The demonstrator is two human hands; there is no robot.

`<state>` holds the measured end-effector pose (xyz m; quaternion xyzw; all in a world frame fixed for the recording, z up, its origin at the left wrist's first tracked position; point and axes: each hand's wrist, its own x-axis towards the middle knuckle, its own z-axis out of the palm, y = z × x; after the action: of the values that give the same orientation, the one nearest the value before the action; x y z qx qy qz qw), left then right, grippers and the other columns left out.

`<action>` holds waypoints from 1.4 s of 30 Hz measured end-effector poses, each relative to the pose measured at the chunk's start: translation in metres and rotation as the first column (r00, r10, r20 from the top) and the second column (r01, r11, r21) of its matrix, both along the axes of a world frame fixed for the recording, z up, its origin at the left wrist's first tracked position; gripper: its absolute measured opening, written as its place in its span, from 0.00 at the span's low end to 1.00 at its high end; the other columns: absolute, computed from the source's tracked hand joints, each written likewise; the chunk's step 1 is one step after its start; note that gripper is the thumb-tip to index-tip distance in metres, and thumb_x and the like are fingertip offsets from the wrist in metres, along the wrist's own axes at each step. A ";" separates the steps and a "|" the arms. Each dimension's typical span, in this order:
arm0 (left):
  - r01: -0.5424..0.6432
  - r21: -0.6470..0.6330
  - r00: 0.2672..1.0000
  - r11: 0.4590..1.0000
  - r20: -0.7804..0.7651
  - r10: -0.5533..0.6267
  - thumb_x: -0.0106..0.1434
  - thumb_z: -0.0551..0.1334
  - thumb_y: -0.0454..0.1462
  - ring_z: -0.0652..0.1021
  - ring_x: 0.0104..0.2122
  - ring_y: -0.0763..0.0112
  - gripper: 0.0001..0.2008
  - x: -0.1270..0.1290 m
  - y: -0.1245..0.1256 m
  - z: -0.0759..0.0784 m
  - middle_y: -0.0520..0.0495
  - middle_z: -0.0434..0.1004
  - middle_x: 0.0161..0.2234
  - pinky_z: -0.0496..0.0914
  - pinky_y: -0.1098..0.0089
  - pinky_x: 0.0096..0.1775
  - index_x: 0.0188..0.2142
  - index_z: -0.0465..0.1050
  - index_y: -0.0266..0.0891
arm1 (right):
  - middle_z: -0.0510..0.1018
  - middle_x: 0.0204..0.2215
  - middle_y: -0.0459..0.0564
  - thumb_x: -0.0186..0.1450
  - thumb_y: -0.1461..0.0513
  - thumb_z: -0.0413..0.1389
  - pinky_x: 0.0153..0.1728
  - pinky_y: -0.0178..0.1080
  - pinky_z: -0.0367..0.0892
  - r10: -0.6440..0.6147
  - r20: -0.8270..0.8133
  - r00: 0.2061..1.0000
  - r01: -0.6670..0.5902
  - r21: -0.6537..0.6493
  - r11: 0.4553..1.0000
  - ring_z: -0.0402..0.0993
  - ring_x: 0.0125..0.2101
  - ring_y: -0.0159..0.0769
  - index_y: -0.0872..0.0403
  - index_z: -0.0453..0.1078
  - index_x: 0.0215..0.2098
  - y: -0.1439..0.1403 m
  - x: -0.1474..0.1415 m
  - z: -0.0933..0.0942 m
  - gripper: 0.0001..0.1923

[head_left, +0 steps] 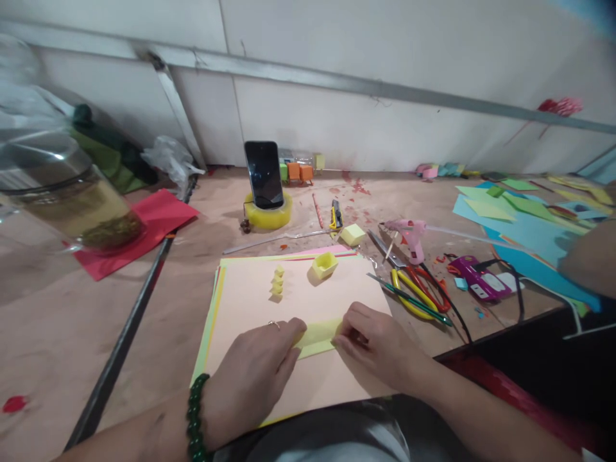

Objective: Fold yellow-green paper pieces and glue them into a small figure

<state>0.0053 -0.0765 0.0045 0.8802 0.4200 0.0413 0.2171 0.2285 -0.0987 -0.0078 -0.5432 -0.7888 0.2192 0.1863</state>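
Both of my hands press down on a small yellow paper piece (317,337): my left hand (255,378) lies flat with its fingertips on the paper's left end, and my right hand (375,343) pinches the right end between curled fingers. That paper rests on a peach sheet (298,301), the top of a stack of coloured sheets near the front edge of the tabletop (72,321). Further up the same sheet sit a folded yellow paper box (325,264) and a short row of tiny yellow folds (278,282).

To the right of the stack lie yellow-handled scissors (409,292), a pink glue gun (409,237) and a purple tool (474,276), with blue and green paper sheets (520,224) spread toward the right edge. Behind the stack a phone (264,173) stands upright in a roll of yellow tape (268,215), near the white wall at the back edge, with a yellow utility knife (336,215) just to its right. At the left edge a clear jar (62,192) holds yellowish liquid with dark matter at the bottom, and red paper (139,231) lies beside it. The tabletop itself is bare brown wood, stained red in spots.
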 end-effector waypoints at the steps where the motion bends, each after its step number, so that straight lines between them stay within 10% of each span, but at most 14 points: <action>1: 0.034 0.022 0.999 0.999 -0.021 -0.033 0.64 0.51 0.29 0.76 0.33 0.64 0.13 0.000 0.000 0.001 0.48 0.73 0.33 0.67 0.69 0.32 0.45 0.66 0.42 | 0.69 0.26 0.44 0.62 0.68 0.56 0.24 0.31 0.59 -0.006 0.007 1.000 0.006 0.020 1.000 0.64 0.24 0.28 0.55 0.65 0.29 0.000 0.001 -0.001 0.05; 5: 0.207 0.099 0.969 0.973 -0.160 -0.190 0.66 0.51 0.32 0.75 0.31 0.65 0.17 -0.001 0.001 0.007 0.47 0.70 0.35 0.68 0.70 0.30 0.52 0.66 0.50 | 0.70 0.28 0.46 0.65 0.67 0.52 0.26 0.32 0.61 0.128 0.093 0.987 -0.150 0.303 0.941 0.66 0.26 0.30 0.54 0.68 0.37 0.001 0.002 -0.005 0.04; 10: 0.360 0.145 0.907 0.922 -0.286 -0.310 0.66 0.52 0.31 0.74 0.33 0.60 0.12 -0.001 -0.002 0.012 0.44 0.70 0.34 0.70 0.66 0.30 0.44 0.71 0.43 | 0.74 0.33 0.51 0.69 0.67 0.49 0.34 0.40 0.62 0.370 0.410 0.834 -0.547 0.520 0.656 0.66 0.33 0.37 0.57 0.71 0.38 0.002 0.004 0.001 0.08; 16: 0.338 0.063 0.887 0.939 -0.355 -0.296 0.60 0.53 0.25 0.73 0.33 0.58 0.12 -0.009 -0.008 0.029 0.42 0.73 0.33 0.70 0.62 0.31 0.37 0.72 0.38 | 0.76 0.33 0.53 0.70 0.68 0.45 0.34 0.41 0.64 0.359 0.377 0.854 -0.511 0.477 0.715 0.66 0.33 0.38 0.59 0.71 0.40 -0.005 0.023 -0.001 0.12; 25: 0.356 0.170 0.935 0.919 -0.060 -0.351 0.59 0.56 0.30 0.71 0.27 0.69 0.11 -0.021 0.009 0.021 0.50 0.70 0.26 0.61 0.70 0.27 0.21 0.67 0.40 | 0.72 0.46 0.57 0.68 0.64 0.49 0.43 0.41 0.68 0.193 0.064 0.979 -0.202 0.186 0.962 0.70 0.44 0.39 0.54 0.67 0.48 0.006 0.021 0.019 0.12; 29: 0.321 0.237 0.941 0.917 0.030 -0.337 0.62 0.54 0.31 0.71 0.27 0.71 0.13 -0.021 0.011 0.011 0.51 0.71 0.27 0.60 0.71 0.28 0.22 0.68 0.40 | 0.75 0.31 0.46 0.63 0.63 0.56 0.30 0.33 0.65 0.139 0.047 0.989 -0.133 -0.122 0.984 0.71 0.29 0.33 0.52 0.67 0.52 0.015 -0.002 0.024 0.18; 32: 0.086 0.246 0.978 0.965 0.165 -0.129 0.64 0.53 0.33 0.74 0.30 0.68 0.09 -0.019 0.008 0.007 0.50 0.74 0.29 0.62 0.70 0.31 0.36 0.73 0.41 | 0.69 0.23 0.40 0.62 0.67 0.52 0.23 0.29 0.59 0.107 -0.039 0.993 -0.113 -0.205 0.972 0.65 0.22 0.28 0.51 0.66 0.52 0.012 -0.011 0.023 0.19; 36: -0.160 0.009 0.950 0.987 0.273 0.151 0.64 0.54 0.38 0.72 0.24 0.68 0.15 -0.015 0.008 0.005 0.54 0.72 0.22 0.62 0.70 0.29 0.49 0.69 0.39 | 0.56 0.18 0.35 0.63 0.66 0.48 0.19 0.29 0.56 -0.071 -0.231 0.970 0.058 -0.062 0.996 0.58 0.17 0.26 0.53 0.55 0.60 -0.006 -0.017 0.010 0.27; 42: 0.076 -0.369 0.849 0.926 0.511 0.134 0.62 0.56 0.42 0.71 0.26 0.71 0.11 -0.006 0.006 0.003 0.51 0.75 0.27 0.64 0.73 0.28 0.34 0.72 0.37 | 0.70 0.22 0.42 0.68 0.63 0.46 0.23 0.31 0.63 0.203 -0.205 0.957 -0.196 0.054 0.979 0.65 0.20 0.28 0.55 0.60 0.56 -0.033 -0.032 -0.002 0.18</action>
<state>-0.0006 -0.0709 0.0074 0.7701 0.3575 0.2035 0.4876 0.1962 -0.1316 -0.0098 -0.4314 -0.8192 0.2796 0.2542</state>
